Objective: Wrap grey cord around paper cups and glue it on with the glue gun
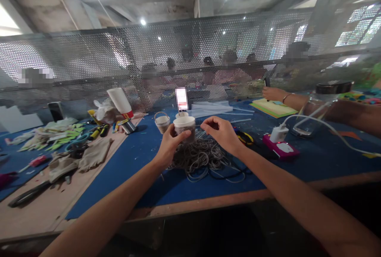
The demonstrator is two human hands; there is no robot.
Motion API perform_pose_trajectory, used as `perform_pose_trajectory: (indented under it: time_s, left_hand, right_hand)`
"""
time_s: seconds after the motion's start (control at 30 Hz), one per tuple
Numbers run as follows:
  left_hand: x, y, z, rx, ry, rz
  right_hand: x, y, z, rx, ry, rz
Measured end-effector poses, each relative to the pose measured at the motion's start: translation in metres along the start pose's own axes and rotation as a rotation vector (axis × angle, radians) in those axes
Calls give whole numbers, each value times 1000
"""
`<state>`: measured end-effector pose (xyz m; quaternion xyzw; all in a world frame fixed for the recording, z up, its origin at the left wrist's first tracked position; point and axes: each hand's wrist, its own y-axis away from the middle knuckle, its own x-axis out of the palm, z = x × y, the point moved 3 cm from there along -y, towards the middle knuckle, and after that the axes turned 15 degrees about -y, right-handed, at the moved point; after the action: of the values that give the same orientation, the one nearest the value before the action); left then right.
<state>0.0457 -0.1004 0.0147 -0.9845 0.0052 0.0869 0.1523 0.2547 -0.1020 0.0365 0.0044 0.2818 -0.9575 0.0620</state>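
Observation:
My left hand [170, 142] is closed around a paper cup [185, 123] with a white rim and grey-brown cord wrapped about its side. Just to the right, my right hand [222, 131] is in a pinch, thumb and forefinger together; whatever is between the fingertips is too small to make out. Below both hands lies a loose, tangled heap of grey-brown cord [205, 156]. Behind the held cup stand a small cord-covered basket [162, 123] with a thin handle and another light cup [181, 114], partly hidden. A lit phone screen [181, 98] rises behind them.
A stack of paper cups [119, 100] leans at the left, near gloves [95, 154] and pliers-like tools. Clear strips [211, 108] lie at the back. A magenta power block [280, 146] with a white charger and a clear jar [312, 110] sit right, beside a co-worker's arm [294, 100].

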Motion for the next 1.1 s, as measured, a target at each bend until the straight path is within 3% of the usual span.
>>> perform_pose_trajectory:
  time_s: [1.1]
  left_hand:
    - [2, 4, -3, -17, -5, 41]
  right_hand:
    - [-3, -1, 0, -26, 63, -67]
